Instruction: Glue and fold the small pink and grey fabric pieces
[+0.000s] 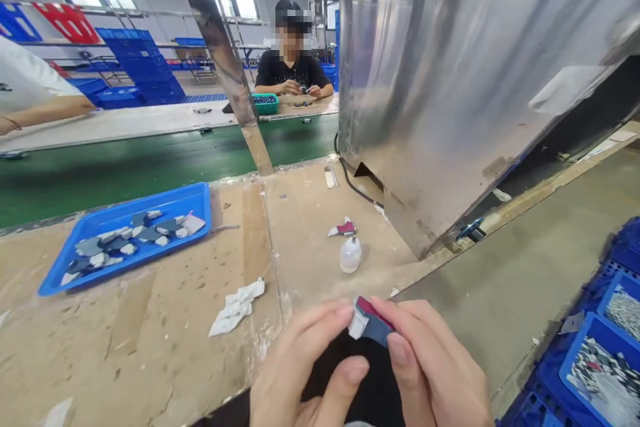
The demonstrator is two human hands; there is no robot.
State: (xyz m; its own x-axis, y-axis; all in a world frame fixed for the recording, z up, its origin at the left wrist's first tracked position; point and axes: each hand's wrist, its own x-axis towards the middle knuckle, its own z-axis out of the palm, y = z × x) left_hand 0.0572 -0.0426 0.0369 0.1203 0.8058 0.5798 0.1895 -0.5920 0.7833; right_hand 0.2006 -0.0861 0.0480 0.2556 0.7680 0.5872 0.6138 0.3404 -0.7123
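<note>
A small plastic part, dark blue-grey with a maroon edge and a white end, is pinched between the thumb and fingers of my right hand. The index fingertip of my left hand touches the white end, while its thumb stands apart below. Just beyond my hands is a small translucent white bottle with a dark tip. Behind the bottle lies a similar maroon and white part. A crumpled white cloth or tissue rests left of my hands.
At left, a blue tray holds several grey and white parts. A metal panel rises at right; a slanted metal post stands ahead. Beyond the bench runs a green conveyor belt, with a co-worker behind it. Blue crates sit lower right.
</note>
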